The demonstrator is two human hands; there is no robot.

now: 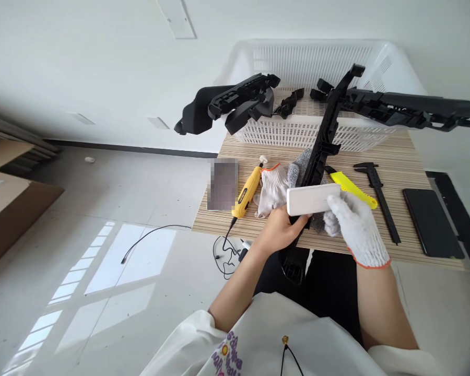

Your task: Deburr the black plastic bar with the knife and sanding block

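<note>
My left hand (281, 230), bare, is closed around the lower part of a long black plastic trim piece (324, 138), which slants up and away over the table. My right hand (352, 222) wears a white knitted glove with an orange cuff edge. Its fingers pinch the right end of a flat white rectangular block (311, 199). The block lies across the trim piece just above my left hand and hides part of it; whether they touch I cannot tell. Beneath the trim piece is a grey glove (297, 166), partly covered.
A white basket (290, 133) at the back holds more black plastic parts (235, 102), some jutting past its rim. On the wood-striped table (407, 167) lie a yellow rotary tool (247, 192), a white glove (273, 190), a yellow-handled tool (354, 189), black calipers (379, 198) and a phone (433, 222).
</note>
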